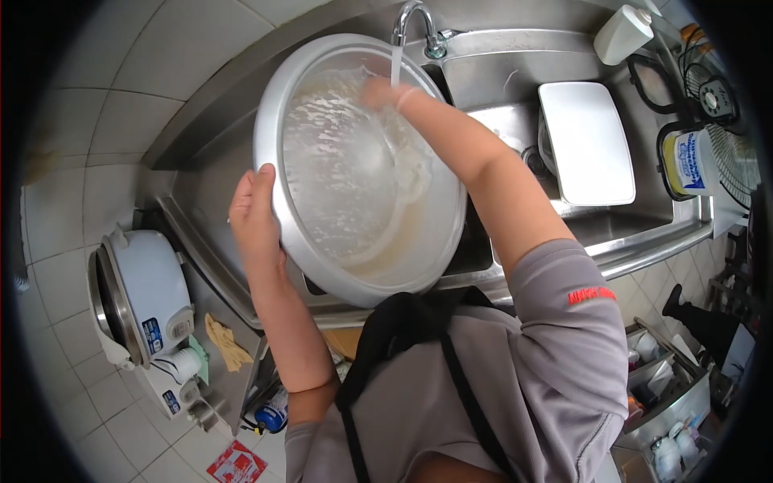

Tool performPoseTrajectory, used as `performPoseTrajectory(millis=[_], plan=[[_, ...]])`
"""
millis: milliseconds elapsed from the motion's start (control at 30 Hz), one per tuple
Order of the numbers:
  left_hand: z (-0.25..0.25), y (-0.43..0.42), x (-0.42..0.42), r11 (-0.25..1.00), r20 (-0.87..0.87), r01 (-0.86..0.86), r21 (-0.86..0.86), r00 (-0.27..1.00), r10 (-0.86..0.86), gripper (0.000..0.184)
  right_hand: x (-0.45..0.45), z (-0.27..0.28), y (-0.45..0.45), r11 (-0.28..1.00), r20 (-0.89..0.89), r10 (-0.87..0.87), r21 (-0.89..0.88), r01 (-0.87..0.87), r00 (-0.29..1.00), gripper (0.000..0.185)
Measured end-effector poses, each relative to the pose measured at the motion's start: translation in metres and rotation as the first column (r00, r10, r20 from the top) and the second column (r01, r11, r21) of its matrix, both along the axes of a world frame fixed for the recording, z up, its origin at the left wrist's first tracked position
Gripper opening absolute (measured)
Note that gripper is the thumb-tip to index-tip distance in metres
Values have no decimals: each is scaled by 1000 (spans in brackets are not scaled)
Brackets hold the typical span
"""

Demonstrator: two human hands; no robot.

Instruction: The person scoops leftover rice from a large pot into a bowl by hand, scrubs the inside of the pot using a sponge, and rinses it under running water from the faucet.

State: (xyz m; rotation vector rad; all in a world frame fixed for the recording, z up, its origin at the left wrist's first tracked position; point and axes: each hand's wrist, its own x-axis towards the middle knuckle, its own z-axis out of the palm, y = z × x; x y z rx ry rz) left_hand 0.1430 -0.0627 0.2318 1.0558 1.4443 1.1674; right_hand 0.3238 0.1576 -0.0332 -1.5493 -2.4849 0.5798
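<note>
A large round metal basin [271, 153] sits tilted over the steel sink, with cloudy water [338, 177] inside. My left hand [256, 211] grips the basin's left rim, thumb on top of the edge. At the basin's upper part, my right hand [382, 92] is inside, at the water under the running stream; its fingers are smeared by motion, so whether it holds anything cannot be made out. The curved faucet [413, 20] pours a stream of water [396, 64] beside my right wrist.
A white rectangular lid or tray [588, 143] lies over the right sink bowl. A white bottle [624, 35] and a labelled tub [694, 163] stand at the right. Rice cookers [153, 286] and yellow gloves [227, 342] are at the lower left. A person's dark-clothed leg [708, 318] shows far right.
</note>
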Motion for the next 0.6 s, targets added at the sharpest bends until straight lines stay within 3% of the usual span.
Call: performPoseTrajectory(millis=[67, 133, 233, 333, 400, 467, 533, 600], plan=[[-7, -1, -3, 997, -117, 0, 75, 993, 9, 25, 1, 0, -5, 986, -43, 119, 119, -113, 992, 19], [-9, -3, 2, 987, -249, -31, 156, 966, 69, 30, 6, 2, -10, 995, -483, -63, -95, 19, 873, 14], [1, -7, 20, 967, -276, -130, 218, 943, 188, 39, 3, -17, -21, 995, -668, 52, 97, 18, 743, 20], [4, -10, 24, 966, -317, -182, 186, 919, 235, 46, -4, -53, -75, 933, -601, -305, -33, 358, 739, 22], [0, -9, 15, 969, -379, -169, 181, 897, 228, 48, -21, -114, -119, 841, -685, -541, -436, 319, 489, 28], [-3, -7, 11, 968, -400, -166, 188, 887, 230, 51, -32, -124, -179, 695, -634, -719, -653, 301, 284, 32], [-6, -6, 8, 967, -400, -173, 189, 885, 237, 52, -51, -108, -227, 673, -344, -701, -609, 419, 625, 31], [-6, -7, 6, 969, -379, -173, 174, 897, 228, 53, -92, -97, -275, 248, -214, -938, -964, 98, 274, 31]])
